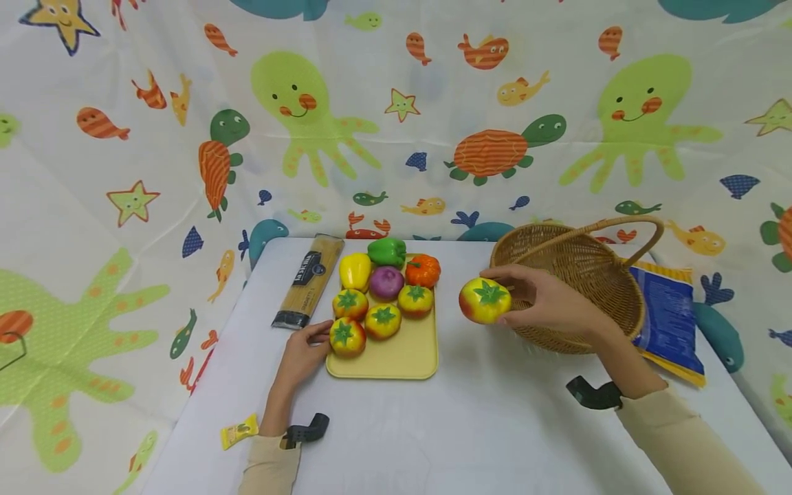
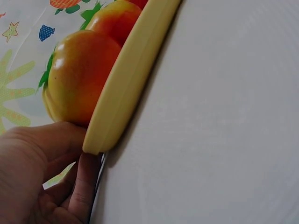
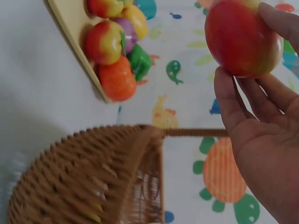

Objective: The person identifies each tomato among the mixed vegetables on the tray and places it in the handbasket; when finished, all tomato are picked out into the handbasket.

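Note:
My right hand holds a yellow-red toy tomato with a green leafy top, raised beside the left rim of a wicker basket. In the right wrist view, thumb and fingers pinch that tomato from either side. At the left edge of a yellow tray, my left hand grips the rim near its front corner, close to a toy tomato. On the tray sit several such tomatoes, a yellow pepper, a green pepper, a purple onion and an orange pumpkin.
A pack of spaghetti lies left of the tray. Behind the basket, a blue-yellow bag lies at the right. A small yellow packet is near my left forearm. The basket's arched handle stands up. A patterned curtain hangs behind.

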The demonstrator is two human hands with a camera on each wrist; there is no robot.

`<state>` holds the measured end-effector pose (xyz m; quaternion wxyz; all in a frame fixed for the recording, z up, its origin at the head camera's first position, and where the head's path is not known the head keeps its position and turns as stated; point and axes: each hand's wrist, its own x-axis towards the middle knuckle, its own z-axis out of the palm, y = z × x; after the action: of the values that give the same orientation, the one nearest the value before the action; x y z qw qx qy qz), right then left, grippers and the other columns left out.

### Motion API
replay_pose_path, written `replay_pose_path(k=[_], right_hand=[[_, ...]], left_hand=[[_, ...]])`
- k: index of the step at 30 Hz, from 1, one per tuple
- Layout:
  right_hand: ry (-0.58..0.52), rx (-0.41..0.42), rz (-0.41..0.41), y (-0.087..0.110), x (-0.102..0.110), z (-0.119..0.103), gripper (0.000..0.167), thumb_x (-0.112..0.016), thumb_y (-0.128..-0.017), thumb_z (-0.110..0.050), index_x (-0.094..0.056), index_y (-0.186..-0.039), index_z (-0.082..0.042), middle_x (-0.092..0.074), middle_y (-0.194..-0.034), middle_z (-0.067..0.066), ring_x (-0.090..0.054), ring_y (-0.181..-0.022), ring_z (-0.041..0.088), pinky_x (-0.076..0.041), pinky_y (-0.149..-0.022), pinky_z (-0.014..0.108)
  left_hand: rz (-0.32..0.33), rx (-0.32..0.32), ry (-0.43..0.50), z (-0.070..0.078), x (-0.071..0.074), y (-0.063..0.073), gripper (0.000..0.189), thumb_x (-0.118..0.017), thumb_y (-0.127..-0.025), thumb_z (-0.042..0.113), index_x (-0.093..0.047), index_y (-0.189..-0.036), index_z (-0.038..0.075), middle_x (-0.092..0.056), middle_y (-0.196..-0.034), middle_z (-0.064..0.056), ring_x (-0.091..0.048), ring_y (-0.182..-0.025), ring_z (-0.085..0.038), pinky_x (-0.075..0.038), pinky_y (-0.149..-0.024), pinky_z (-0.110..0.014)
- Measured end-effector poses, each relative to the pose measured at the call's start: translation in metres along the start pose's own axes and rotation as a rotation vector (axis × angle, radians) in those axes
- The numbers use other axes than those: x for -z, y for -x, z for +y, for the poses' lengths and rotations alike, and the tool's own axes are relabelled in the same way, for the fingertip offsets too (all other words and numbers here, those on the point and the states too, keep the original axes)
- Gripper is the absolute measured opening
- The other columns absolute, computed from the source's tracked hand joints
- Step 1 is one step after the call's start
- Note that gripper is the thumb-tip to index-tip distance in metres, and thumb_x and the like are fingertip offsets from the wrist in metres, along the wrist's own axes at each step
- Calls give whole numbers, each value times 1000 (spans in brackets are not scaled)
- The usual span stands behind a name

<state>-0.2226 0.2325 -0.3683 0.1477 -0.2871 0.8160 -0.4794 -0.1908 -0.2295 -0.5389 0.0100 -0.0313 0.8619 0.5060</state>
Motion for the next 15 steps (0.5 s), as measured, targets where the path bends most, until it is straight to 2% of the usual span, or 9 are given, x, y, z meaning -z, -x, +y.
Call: replay_pose_path(k=[5, 10, 15], right_hand=[[50, 25, -8, 14, 16, -1, 65, -82, -82, -17, -53, -140, -19, -57, -132, 2, -56, -115, 24, -51, -93, 33], [133, 26, 34, 31, 38, 4, 65, -82, -82, -15, -54, -140, -22, -58, -131, -1, -55, -113, 19, -52, -89, 29], [143, 2, 71, 46, 64, 16, 65, -78, -83, -7, -53, -141, -20, -57, -132, 1, -54, -117, 17, -53, -87, 27]], left_hand=[[-1, 2, 12, -1, -1, 0, 45, -70, -90, 10, -61, -133, 5, -66, -118, -9, -63, -103, -22, -53, -87, -33], [2, 5, 16, -2, -1, 0, 44, -71, -90, 11, -62, -133, 6, -66, -117, -8, -63, -102, -21, -53, -86, -32], [2, -3, 10, -2, 0, -1, 44, -70, -90, 12, -62, -133, 6, -67, -115, -8, -63, -101, -20, -53, -85, -33]])
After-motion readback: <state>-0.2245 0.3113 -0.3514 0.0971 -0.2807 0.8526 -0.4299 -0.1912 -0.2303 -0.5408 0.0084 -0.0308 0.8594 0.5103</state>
